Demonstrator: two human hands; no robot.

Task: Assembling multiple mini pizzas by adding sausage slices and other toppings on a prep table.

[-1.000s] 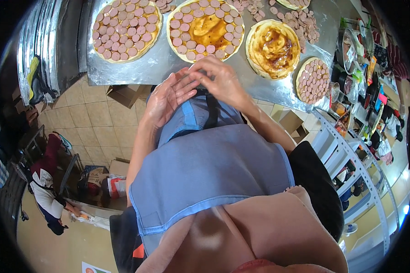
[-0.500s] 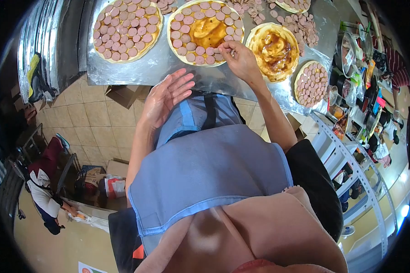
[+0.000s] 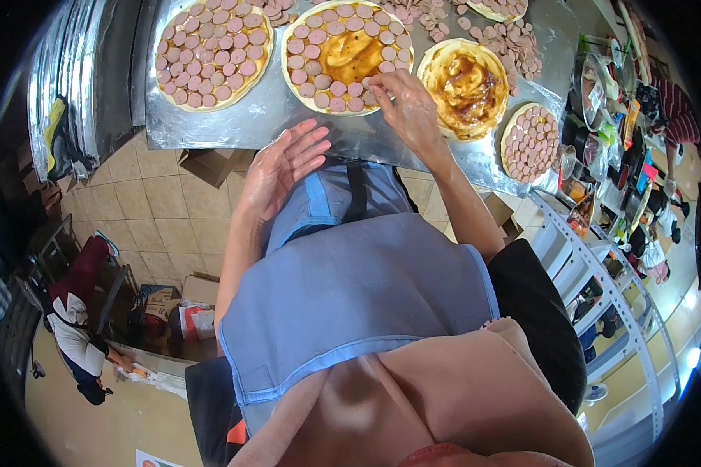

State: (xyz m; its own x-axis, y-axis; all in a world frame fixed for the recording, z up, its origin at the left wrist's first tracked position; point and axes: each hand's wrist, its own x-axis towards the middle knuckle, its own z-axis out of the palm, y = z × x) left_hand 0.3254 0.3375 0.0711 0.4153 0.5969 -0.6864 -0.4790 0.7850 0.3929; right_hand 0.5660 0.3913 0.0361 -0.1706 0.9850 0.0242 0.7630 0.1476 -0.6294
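Note:
My right hand [image 3: 410, 111] reaches over the near right edge of the middle pizza [image 3: 343, 56], fingers pinched at a round sausage slice against its ring of slices. Brown-orange sauce shows bare in that pizza's centre. My left hand [image 3: 283, 167] is open and holds nothing, palm turned up and fingers spread, just before the table's near edge. On the left lies a pizza [image 3: 214, 54] covered with slices. Right of my right hand sits a dough round [image 3: 465, 89] with sauce only. A smaller pizza [image 3: 530, 142] covered with slices rests at the table's right corner.
Loose sausage slices [image 3: 514, 50] are heaped at the back right of the metal table [image 3: 199, 131]. Another pizza [image 3: 500, 8] is partly cut off at the top. A blue-grey metal frame [image 3: 592, 268] stands at right. A cardboard box [image 3: 210, 165] is on the tiled floor; another person [image 3: 78, 335] is at left.
My right hand has shifted slightly right and down along the middle pizza's edge, and more slices now show in its ring. My left hand has stayed nearly still.

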